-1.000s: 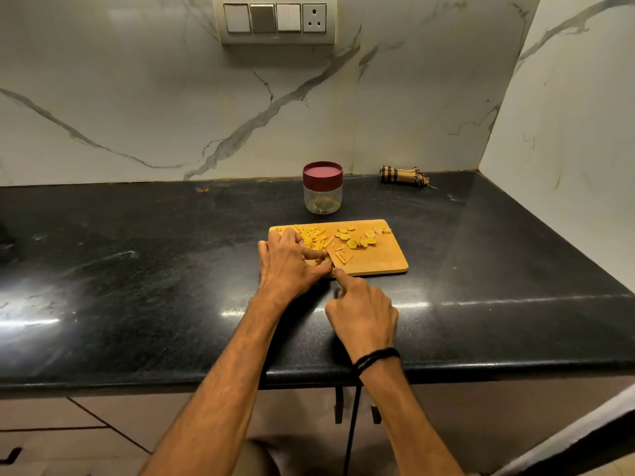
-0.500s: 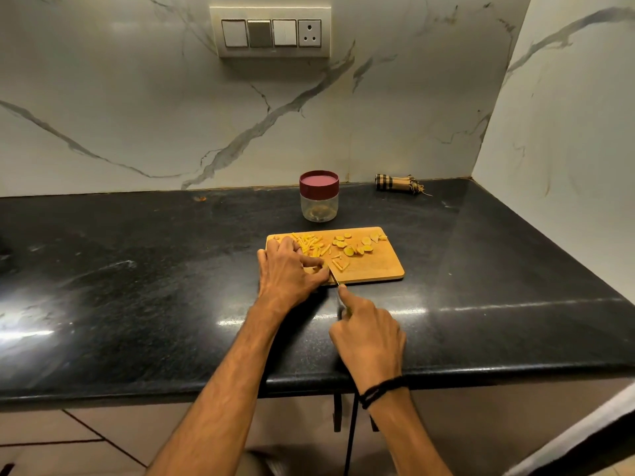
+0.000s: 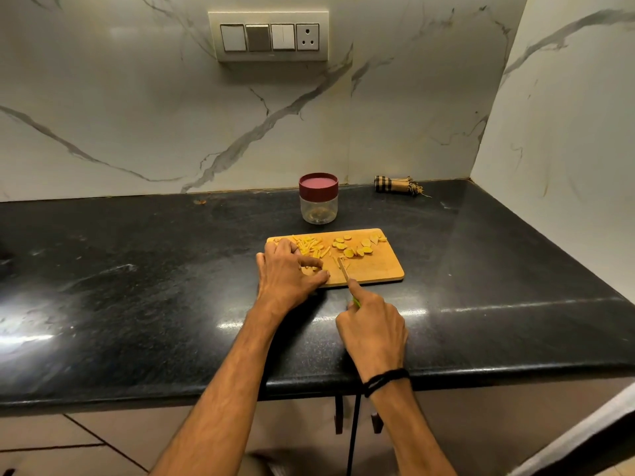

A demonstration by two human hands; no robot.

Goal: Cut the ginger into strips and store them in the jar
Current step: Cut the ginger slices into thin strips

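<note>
The wooden cutting board [image 3: 378,269] lies on the black countertop [image 3: 137,286] with its long axis running left to right, the right end swung slightly nearer the person. The ginger is all on it. A loose heap of ginger strips [image 3: 314,247] covers the far-left part, most of them slanting from near-left to far-right, and round ginger slices [image 3: 354,249] are scattered across the far-right part. The left hand [image 3: 287,273] rests on the board's near-left corner with its fingers curled down over a few yellow pieces and its thumb stretched along the near edge; whether it actually pinches them is unclear. The right hand [image 3: 372,328] is closed around the handle of a knife [image 3: 343,267] just off the board's near edge, with a sliver of green handle showing and the forefinger laid forward. The blade points away from the person and a touch left, crossing the board's short way, its tip near the slices. The jar [image 3: 318,201] stands upright behind the board, apart from it, with its dark red lid on. A rolled checked cloth [image 3: 397,184] lies against the marble wall to the jar's right, and a switch panel [image 3: 268,36] is mounted above.
</note>
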